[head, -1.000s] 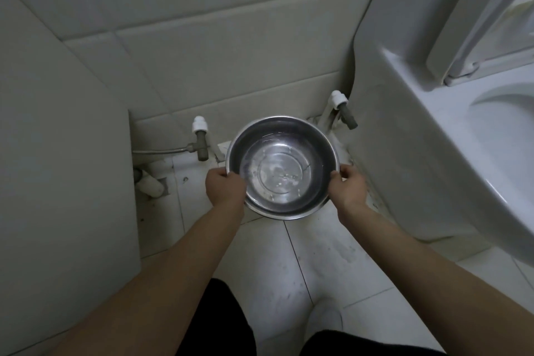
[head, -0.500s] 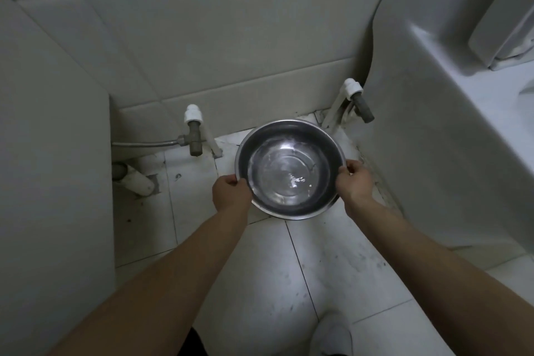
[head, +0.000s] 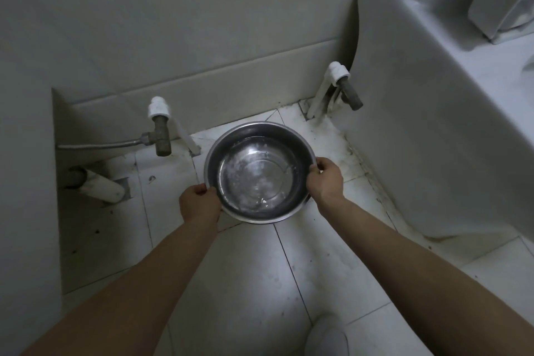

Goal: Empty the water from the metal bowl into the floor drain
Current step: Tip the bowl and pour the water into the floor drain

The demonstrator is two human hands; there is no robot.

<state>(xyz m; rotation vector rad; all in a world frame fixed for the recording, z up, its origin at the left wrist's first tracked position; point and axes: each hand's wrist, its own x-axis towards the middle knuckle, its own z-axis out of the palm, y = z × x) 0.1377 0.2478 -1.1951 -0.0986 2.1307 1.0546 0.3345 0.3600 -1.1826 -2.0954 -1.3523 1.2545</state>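
Observation:
A round metal bowl (head: 258,172) with a shallow pool of water in it is held level above the white floor tiles near the back wall. My left hand (head: 198,202) grips its rim at the lower left. On the right side of the rim my right hand (head: 326,179) grips with the thumb over the edge. No floor drain shows; the floor under the bowl is hidden.
A toilet (head: 433,124) fills the right side. Two valves on white pipes stand by the wall, the left valve (head: 159,128) with a metal hose and the right valve (head: 344,87) beside the toilet. A white pipe (head: 101,186) enters the floor at left. My shoe (head: 328,338) is below.
The bowl has sunk closer to the floor with both hands still on its rim. The view has tipped downward, so the toilet seat has slid out at the upper right.

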